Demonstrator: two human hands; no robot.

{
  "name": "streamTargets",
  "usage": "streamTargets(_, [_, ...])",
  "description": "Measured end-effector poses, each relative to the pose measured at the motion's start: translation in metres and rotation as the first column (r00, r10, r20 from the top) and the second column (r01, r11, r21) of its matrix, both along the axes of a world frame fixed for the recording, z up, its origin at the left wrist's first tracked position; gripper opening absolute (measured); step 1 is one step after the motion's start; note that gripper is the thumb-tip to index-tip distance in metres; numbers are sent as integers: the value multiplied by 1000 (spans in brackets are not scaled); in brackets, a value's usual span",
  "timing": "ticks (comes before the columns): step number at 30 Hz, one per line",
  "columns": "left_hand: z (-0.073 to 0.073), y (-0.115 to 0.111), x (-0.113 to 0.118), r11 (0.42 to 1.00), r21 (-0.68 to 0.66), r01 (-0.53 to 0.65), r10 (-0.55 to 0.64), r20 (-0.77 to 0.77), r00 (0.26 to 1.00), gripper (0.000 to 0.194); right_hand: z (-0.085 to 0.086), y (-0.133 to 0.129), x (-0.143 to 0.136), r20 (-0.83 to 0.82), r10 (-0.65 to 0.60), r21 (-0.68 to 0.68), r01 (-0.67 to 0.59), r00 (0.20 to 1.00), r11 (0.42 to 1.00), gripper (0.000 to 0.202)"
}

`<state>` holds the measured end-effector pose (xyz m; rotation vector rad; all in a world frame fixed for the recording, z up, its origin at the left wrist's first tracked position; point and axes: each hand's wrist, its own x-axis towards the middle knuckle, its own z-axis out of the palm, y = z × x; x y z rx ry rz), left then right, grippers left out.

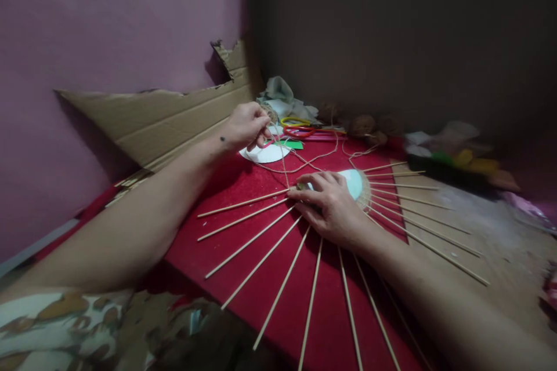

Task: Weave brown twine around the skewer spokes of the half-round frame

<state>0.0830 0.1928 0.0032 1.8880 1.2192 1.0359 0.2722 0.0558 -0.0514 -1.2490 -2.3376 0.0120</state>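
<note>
Pinched in my left hand [248,126] is a strand of jute twine [286,165], raised above the far side of the red cloth. From there the strand runs down to the near-left edge of a half-round piece [357,185] with a pale face and a twine-wrapped rim. Thin wooden sticks [282,287] fan out from that rim. My right hand [328,203] lies over the left part of the piece, its fingers curled on the edge where the twine meets the sticks. The palm hides much of the piece.
Red cloth [243,278] covers the surface, with brown board [435,290] at right. Scissors with yellow and red handles [298,127], a white disc [265,153] and twine balls [363,124] lie at the back. Torn cardboard [174,119] leans on the pink wall.
</note>
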Motion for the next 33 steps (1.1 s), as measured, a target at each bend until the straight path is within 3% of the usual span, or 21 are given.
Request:
streamTargets(5, [17, -22, 1, 957, -63, 282, -245, 343, 907, 12, 1, 0, 0, -3, -5, -10, 5, 1000, 1000, 23])
streamTargets(10, [21, -29, -1, 857, -68, 512, -422, 479, 770, 19, 0, 1, 0, 9, -6, -12, 6, 1000, 1000, 24])
streamTargets(15, [14, -40, -10, 769, -153, 620, -509, 442, 739, 22, 0, 1, 1, 16, -7, -17, 7, 1000, 1000, 23])
streamTargets(20, [4, -72, -27, 711, -230, 664, -566, 373, 736, 22, -1, 2, 2, 45, 24, 0, -24, 999, 1000, 20])
streamTargets(25, [-4, -96, -45, 599, -388, 701, -675, 227, 702, 17, -3, 5, 3, 140, 101, 30, -106, 985, 994, 20])
streamTargets(33, [-10, -98, -51, 590, -415, 692, -730, 91, 677, 18, -1, 4, 1, 190, 32, -6, -32, 981, 999, 38])
